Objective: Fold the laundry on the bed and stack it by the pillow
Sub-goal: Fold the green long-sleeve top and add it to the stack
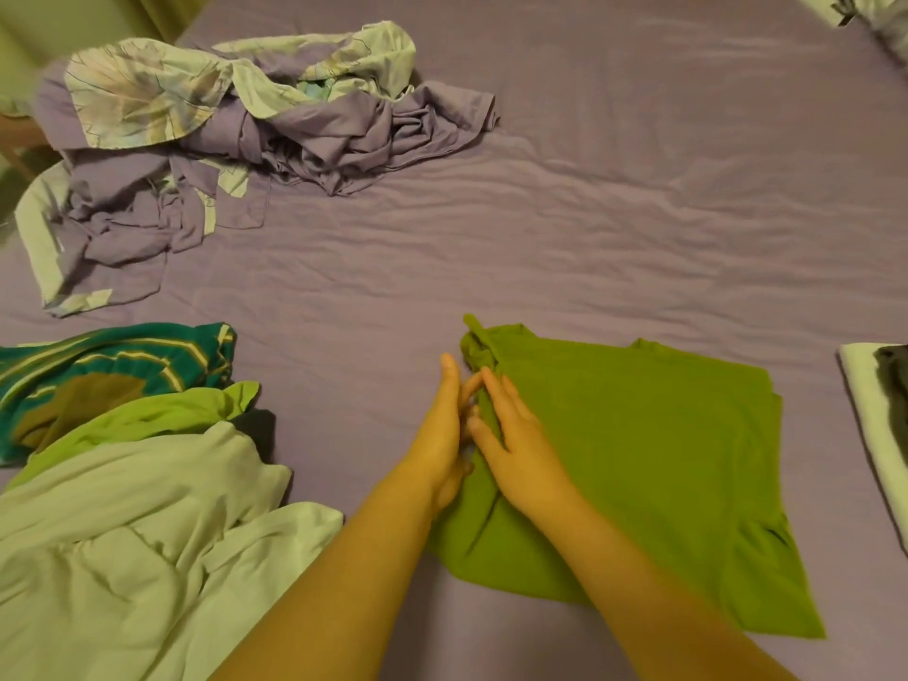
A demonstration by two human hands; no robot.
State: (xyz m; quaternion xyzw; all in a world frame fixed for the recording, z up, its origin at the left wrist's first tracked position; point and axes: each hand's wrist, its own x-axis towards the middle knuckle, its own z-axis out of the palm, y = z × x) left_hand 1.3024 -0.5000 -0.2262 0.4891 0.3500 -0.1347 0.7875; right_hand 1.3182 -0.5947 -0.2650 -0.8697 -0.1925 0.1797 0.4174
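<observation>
The olive-green cotton t-shirt (638,464) lies flat on the purple bedsheet (589,213). Both hands sit at the shirt's left edge: left hand (442,435) and right hand (516,449), fingers straight, pressing the bunched sleeve. It looks light and floppy, so I'd grab it by shoulder and hem.

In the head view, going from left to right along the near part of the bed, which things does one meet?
Pale green sheet → left hand → right hand → green shirt → folded white cloth at the right edge.
</observation>
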